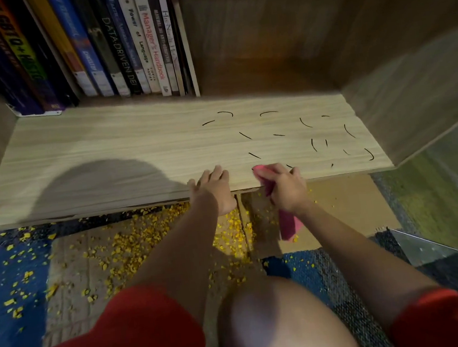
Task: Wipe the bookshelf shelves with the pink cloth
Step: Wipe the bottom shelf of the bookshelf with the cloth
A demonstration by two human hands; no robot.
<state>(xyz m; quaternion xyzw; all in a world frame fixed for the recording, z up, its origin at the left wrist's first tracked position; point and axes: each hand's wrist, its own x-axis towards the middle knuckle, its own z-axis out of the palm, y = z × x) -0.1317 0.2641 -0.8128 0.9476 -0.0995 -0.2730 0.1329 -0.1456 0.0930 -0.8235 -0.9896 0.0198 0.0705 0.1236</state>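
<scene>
The light wood shelf board (124, 153) of the bookshelf lies in front of me, with several short black marks (306, 123) scattered over its right half. My right hand (285, 185) is shut on the pink cloth (288, 223) and presses one end of it onto the shelf's front edge, while the rest of the cloth hangs down below the wrist. My left hand (213, 187) rests flat on the front edge just to the left, fingers apart, holding nothing.
A row of upright books (112, 47) fills the back left of the shelf. Side panels (412, 103) wall in both ends. On the floor lie cardboard (347, 203) and many yellow crumbs (134, 248) over blue carpet. My knee (283, 323) is at the bottom.
</scene>
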